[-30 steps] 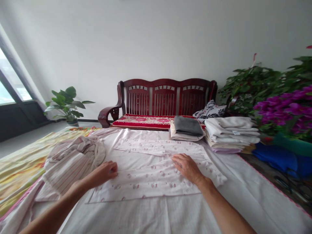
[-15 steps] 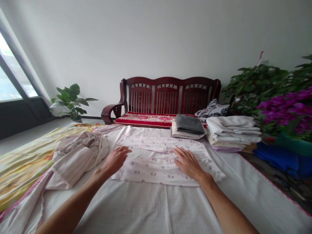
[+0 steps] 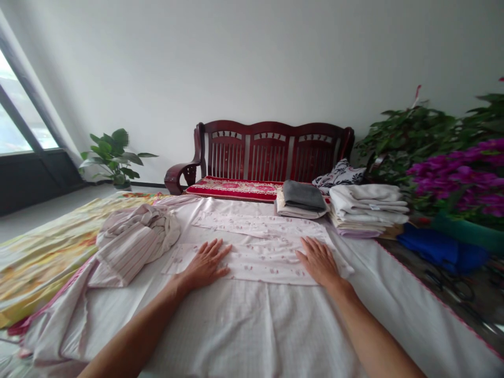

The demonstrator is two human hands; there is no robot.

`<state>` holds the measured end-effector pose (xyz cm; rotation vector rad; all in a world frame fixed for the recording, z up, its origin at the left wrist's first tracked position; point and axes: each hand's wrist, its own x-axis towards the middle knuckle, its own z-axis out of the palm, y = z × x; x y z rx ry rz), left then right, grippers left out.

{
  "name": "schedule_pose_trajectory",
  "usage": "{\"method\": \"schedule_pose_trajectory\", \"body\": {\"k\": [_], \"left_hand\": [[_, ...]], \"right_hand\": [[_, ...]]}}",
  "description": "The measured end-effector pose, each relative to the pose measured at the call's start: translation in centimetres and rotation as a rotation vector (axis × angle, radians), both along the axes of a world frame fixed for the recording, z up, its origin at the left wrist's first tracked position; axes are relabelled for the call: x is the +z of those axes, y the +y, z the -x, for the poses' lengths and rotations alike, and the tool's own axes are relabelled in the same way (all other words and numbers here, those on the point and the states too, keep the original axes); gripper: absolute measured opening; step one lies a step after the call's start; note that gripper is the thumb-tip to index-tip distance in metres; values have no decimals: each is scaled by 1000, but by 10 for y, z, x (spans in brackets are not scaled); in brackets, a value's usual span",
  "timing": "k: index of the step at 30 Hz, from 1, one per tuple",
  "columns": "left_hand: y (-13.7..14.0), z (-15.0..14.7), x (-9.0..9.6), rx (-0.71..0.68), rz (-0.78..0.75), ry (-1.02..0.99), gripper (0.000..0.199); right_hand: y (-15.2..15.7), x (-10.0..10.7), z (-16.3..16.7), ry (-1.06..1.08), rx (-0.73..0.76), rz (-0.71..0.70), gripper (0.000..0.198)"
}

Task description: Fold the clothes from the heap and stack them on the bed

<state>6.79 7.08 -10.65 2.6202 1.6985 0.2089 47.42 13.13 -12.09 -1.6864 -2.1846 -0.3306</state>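
A pair of pale pink trousers (image 3: 260,262) with a small print lies flat on the white sheet (image 3: 244,331), its two legs pointing left and the waist end on the right. My left hand (image 3: 207,264) rests flat on the nearer leg, fingers spread. Flat on the same garment, closer to the waist, lies my right hand (image 3: 318,261) with its fingers stretched out. Neither hand grips the cloth. To the left of my left hand is a crumpled striped garment (image 3: 134,244).
Folded white cloths (image 3: 366,202) are stacked at the back right, beside a smaller pile with a dark grey cloth (image 3: 306,194) on top. A red-brown wooden bench (image 3: 271,152) stands behind. Purple flowers (image 3: 460,176) and a blue cloth (image 3: 443,249) are on the right.
My left hand has moved right and come down flat on the near trouser leg. My right hand has slid slightly right along the cloth. The camera view has shifted a little.
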Motion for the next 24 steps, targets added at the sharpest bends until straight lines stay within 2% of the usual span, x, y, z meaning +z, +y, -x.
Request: {"method": "schedule_pose_trajectory", "body": {"k": [3,5,7,9,11,13,15,18,20,24], "left_hand": [[-1,-2,2,42,22,-9,71],[-2,-2,3,50,27,-23,69],[-1,-1,4,43,26,-40,68],[1,2,3,32,22,-55,66],[3,4,3,24,19,-74,64],[4,5,3,19,22,-99,61],[5,5,3,19,32,-119,60],[5,6,3,29,40,-134,59],[5,6,2,44,34,-142,59],[5,7,0,89,39,-130,61]], "right_hand": [[-7,14,0,103,64,-105,40],[-11,22,3,203,163,-108,25],[-15,26,8,310,250,-20,23],[-19,27,16,388,326,141,28],[-26,28,27,406,407,309,25],[-34,33,38,362,482,410,17],[-43,40,48,292,533,428,16],[-51,49,57,229,554,376,9],[-52,52,58,231,556,363,17],[-50,48,51,310,572,431,15]]}}
